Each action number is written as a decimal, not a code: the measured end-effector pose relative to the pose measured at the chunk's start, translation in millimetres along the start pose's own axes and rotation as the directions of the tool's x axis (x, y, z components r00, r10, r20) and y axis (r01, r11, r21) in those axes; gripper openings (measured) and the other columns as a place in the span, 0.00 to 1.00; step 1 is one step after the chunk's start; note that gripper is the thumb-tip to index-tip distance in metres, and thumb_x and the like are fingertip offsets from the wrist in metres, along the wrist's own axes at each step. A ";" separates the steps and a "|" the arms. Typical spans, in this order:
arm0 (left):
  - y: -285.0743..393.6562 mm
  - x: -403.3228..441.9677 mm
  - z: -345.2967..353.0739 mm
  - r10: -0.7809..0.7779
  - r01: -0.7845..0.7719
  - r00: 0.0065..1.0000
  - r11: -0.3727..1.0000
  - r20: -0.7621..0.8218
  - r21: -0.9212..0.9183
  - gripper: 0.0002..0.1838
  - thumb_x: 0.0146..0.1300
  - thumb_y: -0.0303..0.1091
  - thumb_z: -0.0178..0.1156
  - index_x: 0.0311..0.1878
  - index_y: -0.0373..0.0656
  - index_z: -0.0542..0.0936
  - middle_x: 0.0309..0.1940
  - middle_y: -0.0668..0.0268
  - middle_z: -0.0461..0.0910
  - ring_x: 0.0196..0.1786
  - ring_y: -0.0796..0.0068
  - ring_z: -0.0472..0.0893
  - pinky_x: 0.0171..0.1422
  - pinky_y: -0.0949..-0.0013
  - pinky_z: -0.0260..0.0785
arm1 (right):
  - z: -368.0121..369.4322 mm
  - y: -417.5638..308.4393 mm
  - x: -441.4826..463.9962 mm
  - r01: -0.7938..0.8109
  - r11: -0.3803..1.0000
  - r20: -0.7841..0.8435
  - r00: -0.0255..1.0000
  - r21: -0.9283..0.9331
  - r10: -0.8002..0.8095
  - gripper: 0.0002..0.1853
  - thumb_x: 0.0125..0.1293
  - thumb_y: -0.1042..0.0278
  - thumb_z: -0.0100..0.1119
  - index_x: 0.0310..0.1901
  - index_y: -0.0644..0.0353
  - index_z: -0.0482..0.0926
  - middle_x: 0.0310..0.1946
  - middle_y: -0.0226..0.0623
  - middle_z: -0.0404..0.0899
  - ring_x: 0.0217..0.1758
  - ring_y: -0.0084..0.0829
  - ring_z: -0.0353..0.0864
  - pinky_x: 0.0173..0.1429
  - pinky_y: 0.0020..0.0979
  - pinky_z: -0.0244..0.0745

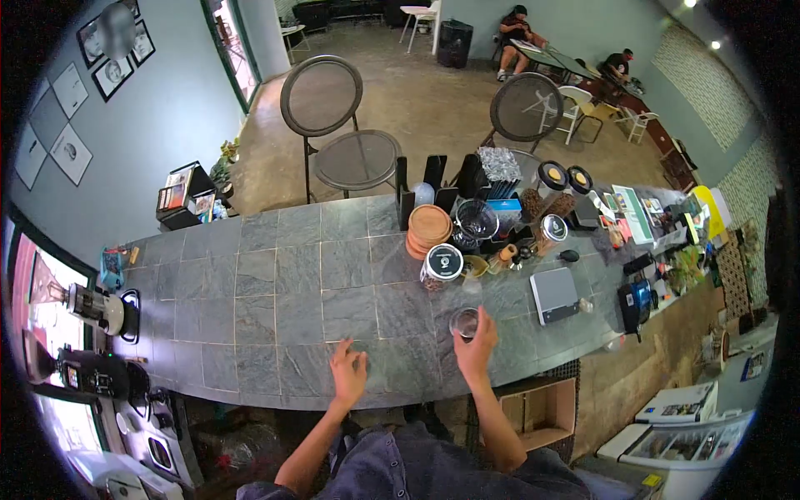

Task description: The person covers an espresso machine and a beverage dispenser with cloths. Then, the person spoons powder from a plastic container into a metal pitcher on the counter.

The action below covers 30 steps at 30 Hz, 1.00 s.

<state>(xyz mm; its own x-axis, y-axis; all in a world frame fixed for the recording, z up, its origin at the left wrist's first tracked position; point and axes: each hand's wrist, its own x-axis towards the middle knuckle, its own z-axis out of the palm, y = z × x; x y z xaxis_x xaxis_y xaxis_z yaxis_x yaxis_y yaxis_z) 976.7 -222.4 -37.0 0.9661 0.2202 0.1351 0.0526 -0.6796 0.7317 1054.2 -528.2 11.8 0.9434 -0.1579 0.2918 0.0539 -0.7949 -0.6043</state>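
Note:
My right hand point(477, 346) is closed around the side of a small clear glass point(462, 323) near the front of the grey tiled counter point(275, 283). My left hand point(349, 373) hovers at the counter's front edge, fingers loosely bent and apart, holding nothing. Beyond the glass stands a jar with a dark round lid point(444, 262), beside a stack of round brown wooden coasters or lids point(429, 227). To the right of the glass lies a flat grey device like a scale point(555, 296).
Coffee bean containers point(560, 200), a dark glass bowl point(477, 221) and small tools crowd the back right of the counter. Grinder-like machines point(92, 371) stand at the far left. Below the counter is an open wooden drawer point(546, 412). Two people sit at the back.

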 end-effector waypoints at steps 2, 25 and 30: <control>31.4 -10.7 21.0 -0.021 0.021 1.000 0.997 0.002 0.073 0.18 0.68 0.30 0.65 0.60 0.42 0.84 0.74 0.47 0.71 0.79 0.41 0.64 0.83 0.39 0.49 | -5.8 29.0 21.8 0.006 1.000 -0.002 1.000 0.012 -0.006 0.46 0.58 0.66 0.77 0.77 0.59 0.62 0.66 0.51 0.72 0.69 0.57 0.70 0.74 0.57 0.59; 98.6 -274.4 -152.7 -0.438 0.364 0.801 -0.184 0.408 -0.913 0.45 0.80 0.70 0.31 0.82 0.40 0.58 0.76 0.51 0.69 0.77 0.54 0.69 0.81 0.52 0.60 | -9.7 -201.8 -296.0 0.390 0.429 0.274 0.394 0.815 -0.877 0.41 0.79 0.35 0.40 0.78 0.64 0.64 0.79 0.50 0.63 0.85 0.51 0.55 0.84 0.62 0.35; 90.5 -418.5 -264.1 -0.486 0.089 0.873 0.212 -0.026 -0.973 0.39 0.84 0.60 0.33 0.82 0.36 0.57 0.82 0.54 0.59 0.85 0.58 0.57 0.87 0.53 0.49 | 74.7 -220.9 -452.7 -0.205 0.728 0.727 0.434 0.654 -0.532 0.39 0.83 0.35 0.35 0.79 0.61 0.61 0.81 0.54 0.59 0.84 0.45 0.58 0.80 0.66 0.47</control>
<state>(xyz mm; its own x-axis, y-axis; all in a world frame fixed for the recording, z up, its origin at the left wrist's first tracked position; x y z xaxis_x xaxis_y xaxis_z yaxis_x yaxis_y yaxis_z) 510.4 -191.2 149.1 0.8116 0.5411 -0.2203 -0.1492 0.5566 0.8173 639.7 -237.4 -42.2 0.6191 0.7800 -0.0912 0.0598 -0.1626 -0.9849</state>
